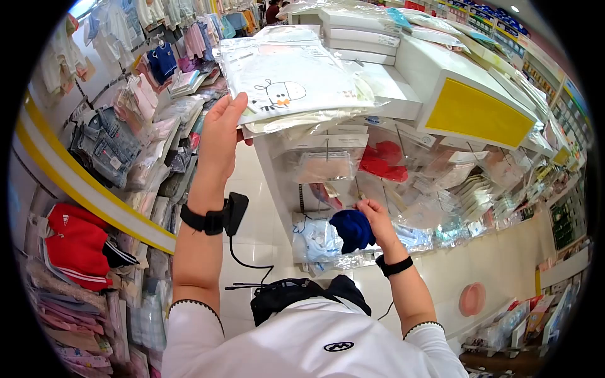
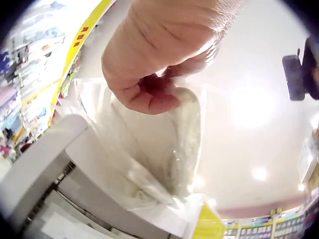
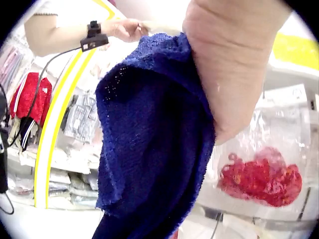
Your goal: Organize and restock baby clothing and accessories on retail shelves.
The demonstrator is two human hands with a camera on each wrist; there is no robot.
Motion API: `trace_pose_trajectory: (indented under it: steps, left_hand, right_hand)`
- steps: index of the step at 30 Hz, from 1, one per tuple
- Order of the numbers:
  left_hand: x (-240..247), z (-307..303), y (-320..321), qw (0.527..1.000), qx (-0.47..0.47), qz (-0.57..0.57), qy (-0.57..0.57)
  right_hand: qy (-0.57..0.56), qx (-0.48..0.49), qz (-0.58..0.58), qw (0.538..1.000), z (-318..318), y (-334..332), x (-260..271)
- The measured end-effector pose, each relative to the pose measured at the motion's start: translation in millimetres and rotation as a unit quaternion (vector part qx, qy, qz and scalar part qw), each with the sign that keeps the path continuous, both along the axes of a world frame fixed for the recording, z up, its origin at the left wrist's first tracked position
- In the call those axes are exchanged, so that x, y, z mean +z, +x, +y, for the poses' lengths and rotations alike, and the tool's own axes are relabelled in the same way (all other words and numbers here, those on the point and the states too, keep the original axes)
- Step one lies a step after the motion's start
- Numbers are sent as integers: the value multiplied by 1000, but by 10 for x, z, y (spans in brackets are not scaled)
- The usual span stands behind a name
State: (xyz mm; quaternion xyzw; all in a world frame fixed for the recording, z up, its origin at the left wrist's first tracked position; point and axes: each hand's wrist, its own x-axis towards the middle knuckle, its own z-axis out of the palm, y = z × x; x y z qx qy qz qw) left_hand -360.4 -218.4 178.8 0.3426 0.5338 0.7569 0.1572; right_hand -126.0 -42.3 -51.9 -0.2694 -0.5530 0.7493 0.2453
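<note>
My left hand [image 1: 222,129] grips the near left corner of a flat clear-plastic package [image 1: 302,75], white with a cartoon animal and an orange bow. In the left wrist view the curled fingers [image 2: 164,103] pinch its clear wrapping [image 2: 134,164]. This package lies over other wrapped packs on top of the display unit. Lower down, my right hand [image 1: 380,225] holds a dark blue knitted cloth piece [image 1: 353,230] in front of the hanging packs. Close up in the right wrist view, the blue cloth [image 3: 149,129] hangs loosely folded beside the palm [image 3: 229,64]; the fingertips are hidden.
Red items in a clear bag [image 1: 384,161] hang on the unit near my right hand, with pale blue packs [image 1: 315,239] below. White boxes [image 1: 362,41] are stacked behind. Clothing shelves with a yellow edge [image 1: 94,195] stand left. A pink round object [image 1: 472,298] is on the floor.
</note>
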Motion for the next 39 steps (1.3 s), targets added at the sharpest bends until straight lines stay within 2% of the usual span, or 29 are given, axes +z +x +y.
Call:
trace_pose_trajectory:
  steps: [3, 7, 9, 10, 11, 13, 16, 18, 19, 21, 22, 27, 29, 30, 33, 36, 39]
  left_hand:
    - [-65, 10, -37, 999, -13, 10, -36]
    - [-285, 267, -131, 997, 26, -30, -58]
    - [-304, 306, -154, 993, 31, -17, -108]
    - [-278, 282, -175, 983, 48, 52, -169]
    - [-240, 260, -204, 958, 88, 136, -238]
    - [-152, 241, -281, 866, 165, 297, -367]
    - [-102, 259, -365, 805, 253, 405, -352]
    - [-33, 256, -346, 917, 146, 286, -238]
    - [28, 252, -327, 955, 89, 221, -175]
    - [142, 271, -139, 997, -3, 68, 24]
    - [166, 276, -84, 991, -49, -12, 123]
    - [138, 222, -122, 959, -72, -75, 263]
    - [138, 183, -91, 935, -68, -98, 333]
    - [192, 110, -73, 934, -51, -82, 345]
    - [244, -135, -61, 925, -16, -79, 371]
    - [148, -285, -115, 927, -24, -79, 365]
    - [-35, -402, -185, 922, -17, -148, 358]
  right_hand:
    - [104, 16, 43, 993, -130, -93, 540]
    - [34, 36, 119, 992, -201, -340, 1024]
    - [16, 56, 145, 988, -221, -433, 1162]
    - [15, 69, 156, 985, -231, -463, 1192]
    - [11, 82, 166, 983, -240, -483, 1205]
    - [28, 97, 155, 983, -261, -514, 1224]
    - [35, 106, 152, 982, -357, -567, 1355]
    - [18, 109, 163, 980, -342, -639, 1413]
    - [16, 101, 163, 981, -337, -662, 1421]
    - [15, 87, 164, 982, -320, -712, 1441]
    - [15, 97, 169, 981, -311, -719, 1447]
    - [2, 120, 170, 978, -333, -776, 1538]
    - [-32, 91, 127, 987, -386, -831, 1593]
    - [-50, 75, 104, 990, -404, -847, 1601]
    - [-56, 106, 100, 988, -354, -937, 1497]
    - [-67, 151, 130, 978, -385, -999, 1594]
    - [-113, 105, 166, 974, -394, -1131, 1598]
